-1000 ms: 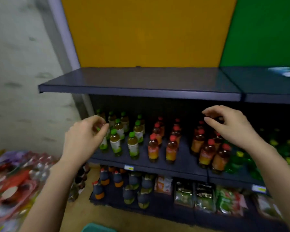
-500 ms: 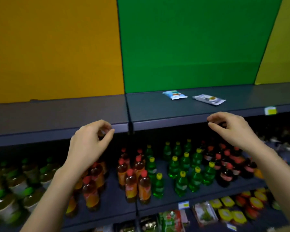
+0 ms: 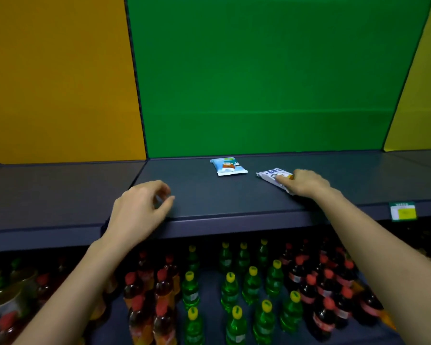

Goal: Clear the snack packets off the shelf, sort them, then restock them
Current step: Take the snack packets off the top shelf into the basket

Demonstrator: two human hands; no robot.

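Head view looks down on a long dark grey metal shelf (image 3: 209, 195), backed by orange, green and yellow panels, nearly bare. Below it stand rows of small plastic bottles (image 3: 234, 290) with red and yellow caps. Two packets remain on top. The light blue snack packet (image 3: 228, 166) lies flat near the back, free of both hands. The white and blue snack packet (image 3: 271, 176) lies just right of it, long axis running from back left toward the front right. The right hand (image 3: 306, 183) covers its near end, fingers curled down onto it; a firm grip cannot be confirmed. The left hand (image 3: 139, 210) hovers over the shelf's front edge, fingers loosely apart, empty, well left of both packets.
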